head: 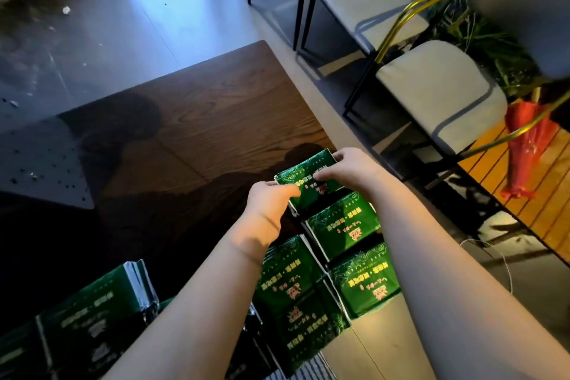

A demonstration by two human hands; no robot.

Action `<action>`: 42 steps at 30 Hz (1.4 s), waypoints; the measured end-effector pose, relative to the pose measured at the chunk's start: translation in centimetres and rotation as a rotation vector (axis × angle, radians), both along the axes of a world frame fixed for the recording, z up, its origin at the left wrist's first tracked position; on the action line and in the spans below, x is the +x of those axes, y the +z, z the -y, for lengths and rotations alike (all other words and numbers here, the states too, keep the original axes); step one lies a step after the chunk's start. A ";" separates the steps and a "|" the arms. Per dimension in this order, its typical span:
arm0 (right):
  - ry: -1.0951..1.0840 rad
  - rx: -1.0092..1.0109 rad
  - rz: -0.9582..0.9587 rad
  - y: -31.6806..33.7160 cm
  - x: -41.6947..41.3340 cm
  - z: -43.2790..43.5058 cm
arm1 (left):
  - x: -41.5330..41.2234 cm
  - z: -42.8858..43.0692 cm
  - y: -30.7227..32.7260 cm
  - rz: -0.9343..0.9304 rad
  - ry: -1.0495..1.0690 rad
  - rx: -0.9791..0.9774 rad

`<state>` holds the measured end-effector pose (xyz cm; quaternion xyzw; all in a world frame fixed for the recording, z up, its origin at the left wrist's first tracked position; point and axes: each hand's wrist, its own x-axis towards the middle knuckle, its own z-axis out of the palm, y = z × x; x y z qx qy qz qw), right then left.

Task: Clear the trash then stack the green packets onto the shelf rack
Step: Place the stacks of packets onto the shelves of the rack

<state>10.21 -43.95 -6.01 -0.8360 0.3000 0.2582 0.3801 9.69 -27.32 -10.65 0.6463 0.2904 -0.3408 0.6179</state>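
Several green packets with gold print lie in a row along the right edge of a dark wooden table (197, 133). The farthest packet (303, 176) is held by both hands: my left hand (270, 199) grips its near left corner, thumb on top, and my right hand (345, 168) curls over its far right edge. Closer to me lie a second packet (342, 225), a third packet (365, 279), and more overlapping ones (290, 274). Another dark green pile (92, 318) sits at the table's near left. No shelf rack is in view.
Grey cushioned chairs (431, 83) with black and gold legs stand to the right. A red folded umbrella (524, 145) leans over an orange slatted surface (530, 194). Green plants (481, 31) are at the far right. Small white scraps (66, 10) dot the dark floor at left.
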 end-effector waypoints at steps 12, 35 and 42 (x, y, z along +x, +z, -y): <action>0.179 0.249 0.238 -0.9 1.9 -8.1 | 0.7 -11.8 2.0 0.556 -0.194 0.306; 0.356 0.257 0.300 4.3 -0.4 -15.7 | -2.7 -21.3 6.1 0.651 -0.210 0.212; 0.408 0.444 0.227 8.7 -2.6 -24.5 | -7.3 -30.9 8.9 0.579 0.022 0.141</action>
